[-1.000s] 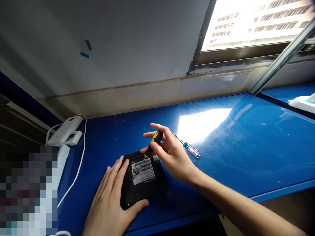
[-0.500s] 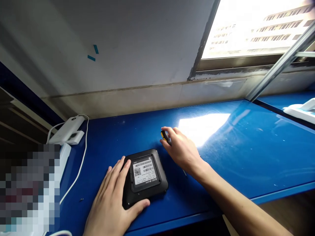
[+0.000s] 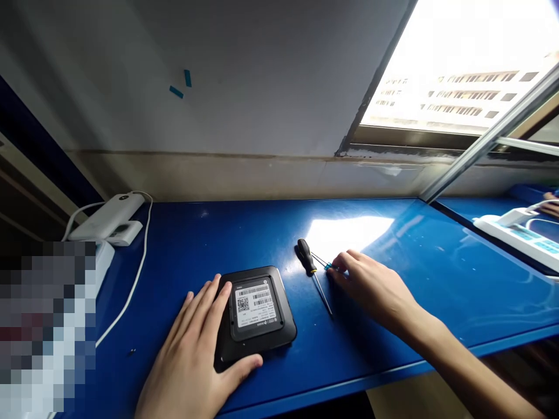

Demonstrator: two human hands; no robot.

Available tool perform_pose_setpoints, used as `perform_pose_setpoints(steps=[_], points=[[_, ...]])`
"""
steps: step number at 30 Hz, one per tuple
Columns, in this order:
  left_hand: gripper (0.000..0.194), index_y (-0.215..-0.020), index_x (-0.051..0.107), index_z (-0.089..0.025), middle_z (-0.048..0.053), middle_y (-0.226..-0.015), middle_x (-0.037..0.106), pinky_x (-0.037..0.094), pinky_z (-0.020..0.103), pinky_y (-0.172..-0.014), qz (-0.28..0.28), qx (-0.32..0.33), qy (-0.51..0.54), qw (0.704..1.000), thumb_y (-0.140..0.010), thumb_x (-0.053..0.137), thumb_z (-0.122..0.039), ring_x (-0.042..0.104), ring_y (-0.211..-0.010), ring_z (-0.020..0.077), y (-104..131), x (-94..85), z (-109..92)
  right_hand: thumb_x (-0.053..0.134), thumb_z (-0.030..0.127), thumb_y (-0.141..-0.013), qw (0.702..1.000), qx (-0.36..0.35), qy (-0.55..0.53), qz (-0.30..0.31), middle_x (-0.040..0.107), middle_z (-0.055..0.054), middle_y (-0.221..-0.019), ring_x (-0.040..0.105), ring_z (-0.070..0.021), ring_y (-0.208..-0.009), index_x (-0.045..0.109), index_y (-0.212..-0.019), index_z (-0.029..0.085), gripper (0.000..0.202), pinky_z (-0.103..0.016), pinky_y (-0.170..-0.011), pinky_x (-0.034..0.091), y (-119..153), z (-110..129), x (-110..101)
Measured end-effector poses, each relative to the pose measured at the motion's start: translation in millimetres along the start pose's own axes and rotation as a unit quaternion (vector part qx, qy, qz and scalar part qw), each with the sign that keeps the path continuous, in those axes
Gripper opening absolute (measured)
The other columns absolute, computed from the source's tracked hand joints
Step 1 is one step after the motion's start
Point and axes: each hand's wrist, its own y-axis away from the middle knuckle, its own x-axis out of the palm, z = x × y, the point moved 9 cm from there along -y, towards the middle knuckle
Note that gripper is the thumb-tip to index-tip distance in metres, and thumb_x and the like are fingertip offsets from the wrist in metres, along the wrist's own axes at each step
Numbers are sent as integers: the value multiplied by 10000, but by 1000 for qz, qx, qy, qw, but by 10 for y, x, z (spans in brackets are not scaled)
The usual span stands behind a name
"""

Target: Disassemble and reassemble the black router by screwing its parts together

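Note:
A black square device (image 3: 286, 317) with a white label lies on the blue table (image 3: 209, 233). Spread over its left side and near edge is my left hand (image 3: 192, 349), fingers apart and resting on it. To the right of the device, a screwdriver (image 3: 305, 256) with a black handle lies with its thin shaft pointing toward the front edge. My right hand (image 3: 371, 285) is just right of the screwdriver, its fingers pinched on a small tool (image 3: 327, 266) with a blue part and a thin metal shaft. The rest of that tool is hidden by my fingers.
White power strips (image 3: 109, 215) with a cable (image 3: 144, 256) stand at the left. Tiny screws (image 3: 133, 351) lie left of my left hand. Beyond a metal frame at the right are another white power strip (image 3: 519, 230) and part of a person's hand (image 3: 550, 203).
The black-handled screwdriver, held by my right hand before, now lies on the table. My right hand has moved right and pinches the small blue tool. The camera view has shifted slightly.

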Motion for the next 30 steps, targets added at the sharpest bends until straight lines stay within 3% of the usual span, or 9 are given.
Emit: perform_pose_setpoints(steps=[2,5,7,8,10,13,18,23,30], points=[[1038,-1679,47,-322,149,-1623,469,604,667,-951,-8,-2,-10,1000,-895,584,-738,500,-1396,475,-2,-11,3,555,308,-1007,1000,21,6,-17,784,-82,-954,756,-256,-783,684,-988,186,179,-298,-560,472,27,-84,-24],[1018,-1673,104,-301,155,-1616,481,598,666,-958,-11,10,-19,1000,-890,566,-759,510,-1392,472,-11,-23,-17,489,429,-1045,996,41,0,-83,797,-120,-943,757,-271,-732,649,-1128,170,315,-316,-552,495,98,-207,-246],[1017,-1668,121,-277,167,-1611,485,593,648,-979,-13,28,-20,999,-891,565,-759,522,-1390,458,-22,-42,-54,494,493,-1042,985,-35,-52,-159,795,-106,-914,748,-247,-682,671,-1094,196,350,-319,-553,518,208,-142,-493],[1019,-1668,119,-266,176,-1608,487,590,638,-990,-15,38,-21,999,-894,566,-755,529,-1388,450,-27,-54,-73,504,480,-1048,978,-103,-100,-152,795,-90,-964,764,-226,-747,681,-1080,219,318,-313,-618,557,273,-54,-548],[1021,-1670,108,-250,188,-1594,501,584,624,-1007,-18,54,-22,998,-902,565,-743,547,-1381,436,-36,-76,-105,548,405,-1050,958,-223,-165,-76,782,-43,-958,763,-168,-761,691,-1091,257,210,-260,-650,571,427,140,-546],[1024,-1675,103,-237,191,-1580,518,573,625,-1022,-21,64,-24,997,-908,550,-747,557,-1379,429,-40,-98,-129,551,331,-1059,940,-283,-189,-25,753,-18,-901,740,-123,-681,682,-1128,255,166,-216,-592,558,624,276,-549],[997,-1671,150,-210,190,-1580,521,571,620,-1030,-21,63,-21,998,-920,522,-752,538,-1404,426,-14,-94,-121,520,314,-1072,934,-301,-187,-44,725,-6,-830,715,-103,-610,655,-1106,239,158,-183,-540,556,749,348,-618],[1021,-1666,183,-205,177,-1606,494,555,646,-1042,-8,58,-21,998,-899,538,-778,520,-1418,448,21,-49,-95,499,347,-1081,940,-288,-177,-56,723,0,-821,713,-91,-598,643,-1098,249,176,-167,-533,554,738,348,-692],[969,-1669,155,-209,195,-1575,528,574,624,-1026,-25,64,-12,998,-940,466,-766,558,-1391,429,-11,-121,-138,537,379,-1063,938,-281,-194,-67,740,7,-811,715,-87,-576,710,-1078,278,201,-157,-516,560,700,362,-736]])
